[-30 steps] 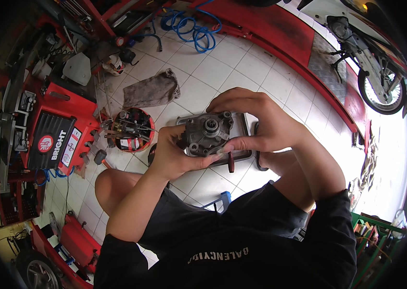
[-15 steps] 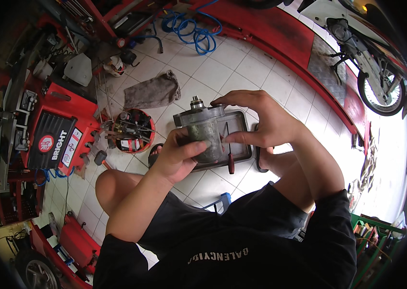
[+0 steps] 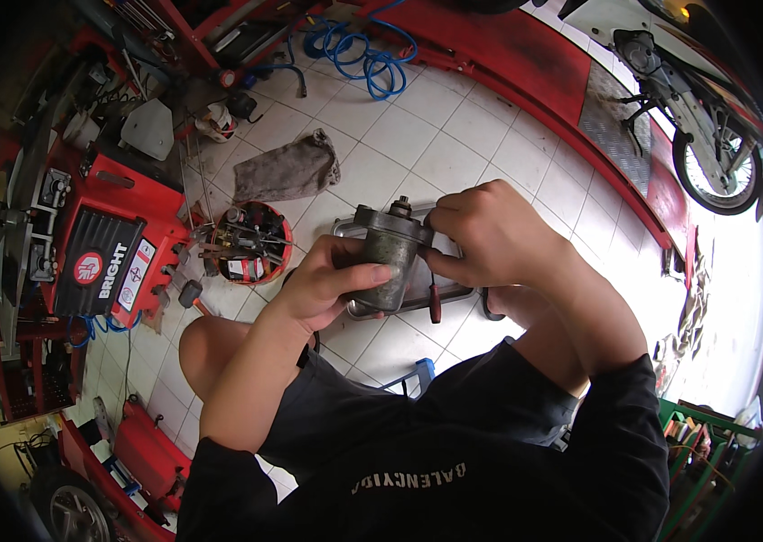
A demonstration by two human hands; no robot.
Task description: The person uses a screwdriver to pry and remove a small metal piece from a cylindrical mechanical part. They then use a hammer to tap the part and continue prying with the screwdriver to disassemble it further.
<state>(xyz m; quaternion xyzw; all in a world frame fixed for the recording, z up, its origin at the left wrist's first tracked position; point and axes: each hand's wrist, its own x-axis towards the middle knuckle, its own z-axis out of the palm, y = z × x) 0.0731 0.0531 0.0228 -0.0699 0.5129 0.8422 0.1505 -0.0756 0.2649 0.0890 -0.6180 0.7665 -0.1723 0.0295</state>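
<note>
Metal housing [image 3: 385,271] sat within the fingers of the left hand [image 3: 316,285], wrapped round it seemingly for steadiness; the right hand's [image 3: 493,229] fingers lay bent beside its flange [image 3: 392,226], contact unclear.

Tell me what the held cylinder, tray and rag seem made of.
Cylinder: likely metal, dull grey, judging by its mottled, worn surface.
Tray: perhaps metal, its smooth grey rim catching light; plastic isn't ruled out.
Rag: fabric, matte and grimy, by its soft creases and dark stains.
</note>
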